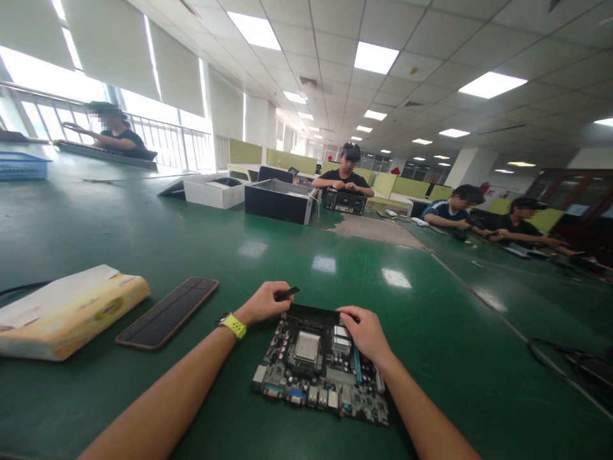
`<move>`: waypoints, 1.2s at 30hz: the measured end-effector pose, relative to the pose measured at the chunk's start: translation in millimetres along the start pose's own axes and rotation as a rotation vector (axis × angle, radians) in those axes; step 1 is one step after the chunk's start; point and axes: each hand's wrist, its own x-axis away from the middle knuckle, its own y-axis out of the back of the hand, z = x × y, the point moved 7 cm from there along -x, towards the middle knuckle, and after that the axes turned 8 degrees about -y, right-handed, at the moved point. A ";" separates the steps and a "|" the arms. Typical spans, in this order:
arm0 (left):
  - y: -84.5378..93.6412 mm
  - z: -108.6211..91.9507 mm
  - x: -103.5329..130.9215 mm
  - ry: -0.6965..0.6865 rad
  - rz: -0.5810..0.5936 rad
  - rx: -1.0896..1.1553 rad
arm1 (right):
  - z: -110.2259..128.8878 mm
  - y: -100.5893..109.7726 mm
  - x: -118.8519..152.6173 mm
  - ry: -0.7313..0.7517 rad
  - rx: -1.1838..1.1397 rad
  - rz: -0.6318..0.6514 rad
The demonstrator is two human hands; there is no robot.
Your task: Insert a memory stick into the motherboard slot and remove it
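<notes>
A motherboard (330, 383) lies on the green table in front of me, its row of ports facing my body and a silver processor (307, 347) near its middle. My left hand (265, 303), at the board's far left corner, is closed on a small dark green RAM stick (287, 294) that pokes out past the fingers. At the far right corner, my right hand (364, 331) has its fingers bent over the motherboard's edge and grips it. Beneath the hands, the board's far edge is dark and partly hidden, so what sits in the slots there is unclear.
Left of my arm lie a phone (167, 313) and a yellow tissue pack (76, 310). Farther off stand a black computer case (278, 203) and a white box (213, 193). Black cables (575, 364) lie at right. Several people sit around the table.
</notes>
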 end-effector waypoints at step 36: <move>-1.3 6.9 0.7 0.000 -0.011 -0.016 | -3.7 -2.3 -1.7 0.034 0.022 -0.002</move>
